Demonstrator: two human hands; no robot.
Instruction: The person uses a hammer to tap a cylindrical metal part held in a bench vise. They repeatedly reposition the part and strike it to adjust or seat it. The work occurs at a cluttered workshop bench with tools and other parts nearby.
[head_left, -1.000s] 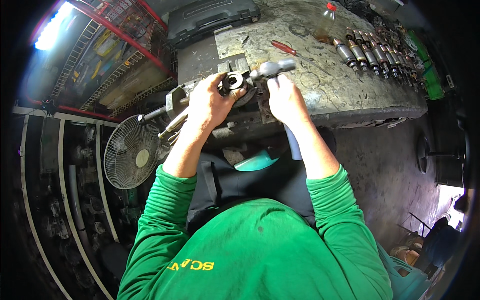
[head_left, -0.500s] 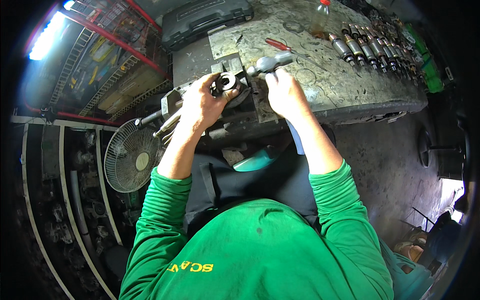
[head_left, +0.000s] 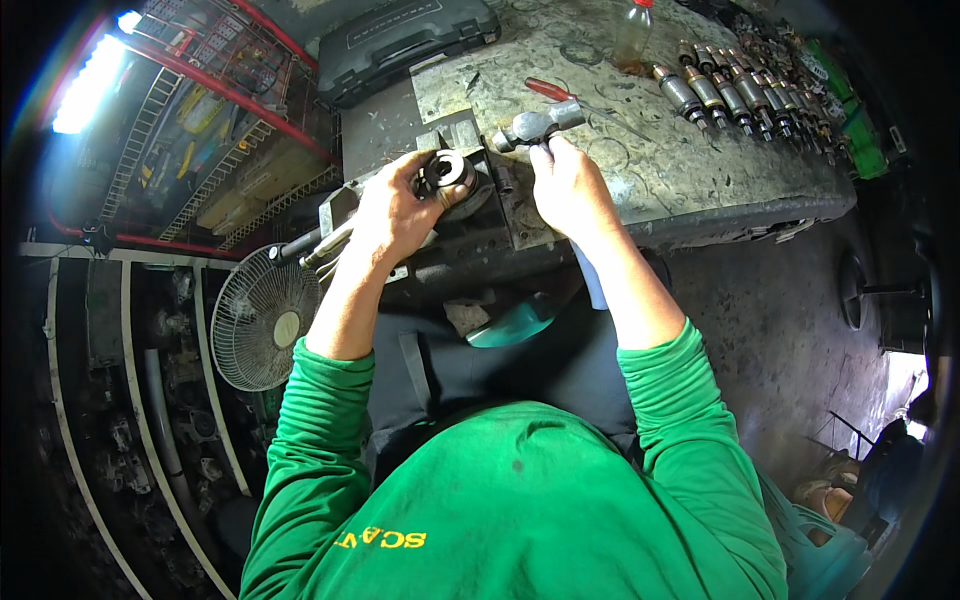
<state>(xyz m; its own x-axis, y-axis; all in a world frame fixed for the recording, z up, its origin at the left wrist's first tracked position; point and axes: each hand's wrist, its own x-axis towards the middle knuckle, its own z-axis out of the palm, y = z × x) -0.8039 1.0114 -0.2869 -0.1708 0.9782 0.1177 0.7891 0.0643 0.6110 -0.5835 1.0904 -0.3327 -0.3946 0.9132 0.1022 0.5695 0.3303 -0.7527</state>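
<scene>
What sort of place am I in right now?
Probably a mechanical repair workshop, judging by the stained workbench, the rows of cylindrical metal parts laid out on it, and the hammer in your right hand.

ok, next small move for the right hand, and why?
Probably ease the hammer left toward the ring-shaped metal part: the right hand grips it close below its head, which sits apart from the part, while the left hand holds that part.
</scene>
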